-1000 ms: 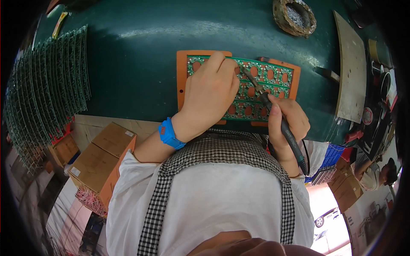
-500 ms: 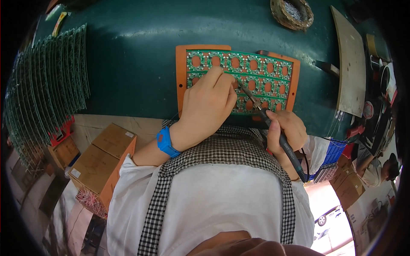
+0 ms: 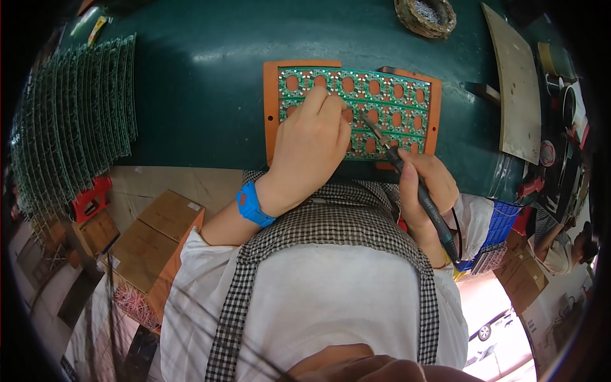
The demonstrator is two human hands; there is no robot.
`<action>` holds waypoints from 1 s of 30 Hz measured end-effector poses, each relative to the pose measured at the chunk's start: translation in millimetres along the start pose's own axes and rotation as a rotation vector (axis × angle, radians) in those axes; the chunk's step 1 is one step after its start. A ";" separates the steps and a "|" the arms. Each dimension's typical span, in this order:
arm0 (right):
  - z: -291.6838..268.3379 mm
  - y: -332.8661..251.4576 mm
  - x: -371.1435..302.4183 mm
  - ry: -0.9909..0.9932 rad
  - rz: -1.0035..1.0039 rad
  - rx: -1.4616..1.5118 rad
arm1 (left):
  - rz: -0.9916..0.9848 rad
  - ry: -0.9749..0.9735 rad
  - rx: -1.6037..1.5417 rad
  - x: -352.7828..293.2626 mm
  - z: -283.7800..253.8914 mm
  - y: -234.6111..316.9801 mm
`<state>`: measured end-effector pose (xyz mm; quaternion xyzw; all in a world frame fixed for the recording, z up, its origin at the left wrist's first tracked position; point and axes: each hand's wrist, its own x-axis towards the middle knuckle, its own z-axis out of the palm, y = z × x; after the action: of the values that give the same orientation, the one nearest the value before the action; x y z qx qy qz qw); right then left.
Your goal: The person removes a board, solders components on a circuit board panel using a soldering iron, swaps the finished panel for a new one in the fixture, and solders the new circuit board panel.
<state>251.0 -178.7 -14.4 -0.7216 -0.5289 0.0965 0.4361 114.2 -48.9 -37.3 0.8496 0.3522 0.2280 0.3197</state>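
A green circuit board panel (image 3: 360, 100) with rows of round cutouts lies in an orange-brown fixture (image 3: 272, 89) on the bench. My left hand (image 3: 312, 140), with a blue band at its wrist, is over the panel's left half. Its thumb and index finger are pinched together close to the middle row; whatever they hold is too small or hidden to name. Wrapped around the dark handle of a soldering iron (image 3: 435, 219) is my right hand (image 3: 433, 181), at the panel's lower right. The iron's tip points up-left at the middle row, just right of my left fingertips.
Many green boards (image 3: 83, 108) stand upright in a row at the left. A crusted round bowl (image 3: 425, 18) sits at the far right, near a flat pale board (image 3: 513, 86). Cardboard boxes (image 3: 149, 232) are below the bench at left. A person (image 3: 566, 251) appears at the far right.
The whole view has shifted a little. Against the panel, the iron's tip has moved slightly right, away from my left fingertips. My left hand keeps its pinch in about the same place.
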 end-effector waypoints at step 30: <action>0.3 -1.3 -31.5 0.015 -0.086 0.062 | 0.053 -0.052 -0.075 -37.8 -4.3 3.8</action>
<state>236.6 -205.2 -23.8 -0.6851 -0.5530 0.0886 0.4658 88.8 -77.5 -37.8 0.8516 0.3125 0.2272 0.3543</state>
